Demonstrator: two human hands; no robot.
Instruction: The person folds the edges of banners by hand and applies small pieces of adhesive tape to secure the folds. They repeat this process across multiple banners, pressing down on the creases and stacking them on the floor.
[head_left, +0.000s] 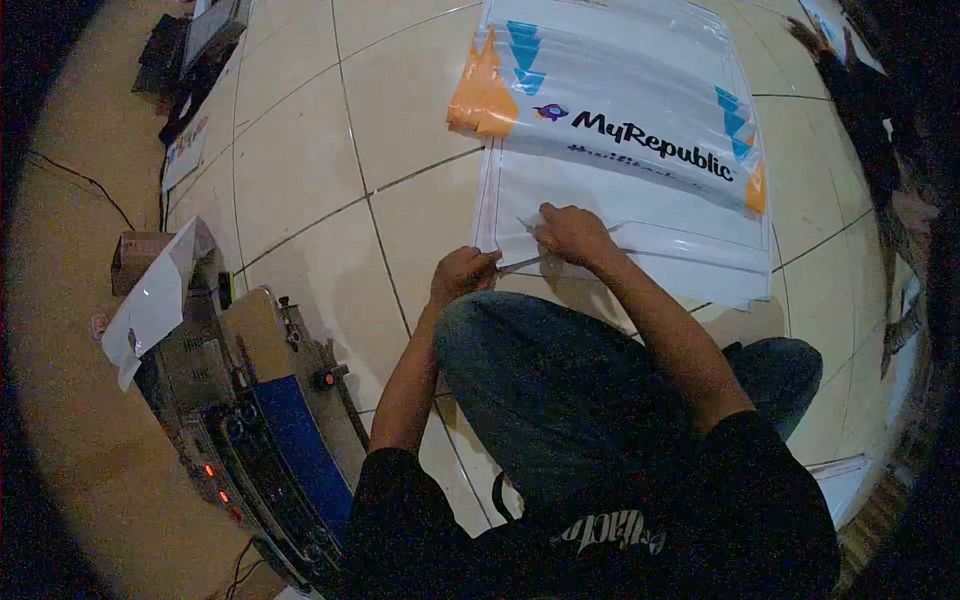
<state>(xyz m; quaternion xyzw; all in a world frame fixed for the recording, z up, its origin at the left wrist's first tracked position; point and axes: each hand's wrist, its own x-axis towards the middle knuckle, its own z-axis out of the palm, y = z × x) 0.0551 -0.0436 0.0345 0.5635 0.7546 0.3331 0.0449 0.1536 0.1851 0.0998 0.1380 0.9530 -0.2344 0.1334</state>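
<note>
A white vinyl banner (600, 195) lies on the tiled floor in front of my knees. Its far part is folded or rolled over in layers, showing orange and blue shapes and the printed word "MyRepublic". My left hand (465, 274) is closed, with its fingertips pinching the banner's near left corner. Further right, my right hand (575, 236) is curled into a closed grip on the near part of the sheet. Creases run out from under that hand. Whether it also holds something small is hidden by the fingers.
On the left stands a long machine (225, 450) with a blue panel and lit orange switches. A white sheet (155, 300) hangs over its far end, near a small brown box (138, 258). A cable (85, 180) runs along the floor. At the right edge is another person's hand (808, 38).
</note>
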